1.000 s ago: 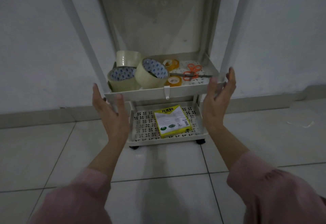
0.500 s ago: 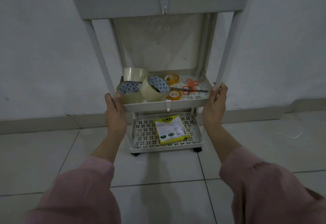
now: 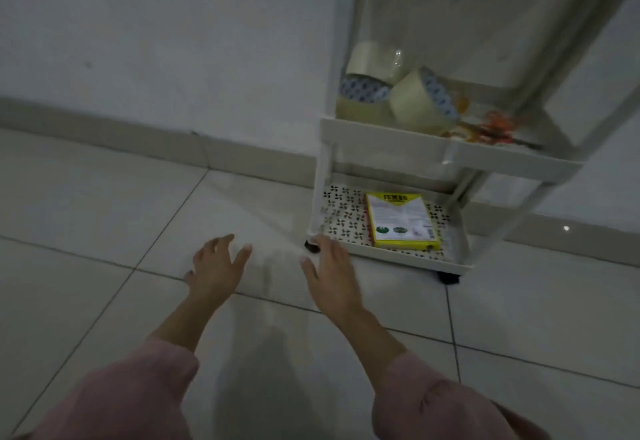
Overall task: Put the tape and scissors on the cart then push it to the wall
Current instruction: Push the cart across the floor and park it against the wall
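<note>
Tape rolls (image 3: 394,97) sit on the middle shelf of the cart (image 3: 391,135), and the orange scissors (image 3: 498,128) lie beside them on the same shelf (that part is blurry, so I can only tell by the color). The cart stands right up against the wall (image 3: 173,41), so both jobs look done to me. The left hand (image 3: 216,266) and the right hand (image 3: 330,271) are open with fingers spread, holding nothing, low over the floor (image 3: 104,232) and off the cart.
</note>
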Demonstrator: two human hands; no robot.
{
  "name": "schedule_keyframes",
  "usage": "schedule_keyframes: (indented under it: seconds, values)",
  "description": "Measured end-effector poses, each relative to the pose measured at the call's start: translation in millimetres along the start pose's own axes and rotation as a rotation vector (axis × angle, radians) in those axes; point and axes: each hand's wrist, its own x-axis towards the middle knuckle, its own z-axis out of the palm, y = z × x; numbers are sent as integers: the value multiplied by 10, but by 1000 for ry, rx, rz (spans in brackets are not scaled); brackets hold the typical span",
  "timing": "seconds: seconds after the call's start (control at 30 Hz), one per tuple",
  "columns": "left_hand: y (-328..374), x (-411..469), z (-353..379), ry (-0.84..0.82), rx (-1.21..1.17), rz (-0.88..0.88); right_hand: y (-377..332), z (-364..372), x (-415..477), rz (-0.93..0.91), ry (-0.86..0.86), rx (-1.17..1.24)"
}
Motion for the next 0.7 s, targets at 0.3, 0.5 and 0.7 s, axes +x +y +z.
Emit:
schedule_keyframes:
  seconds: [0.3,0.5,0.7]
  values:
    - [-914,511,319,-74,193,3,150,764,387,-50,-476,-433]
    - [-919,639,464,-36,191,28,127,845,768,-450,-108,-1120]
    - [-939,623,489,-4,202,14,178,841,773,-335,-242,-1496]
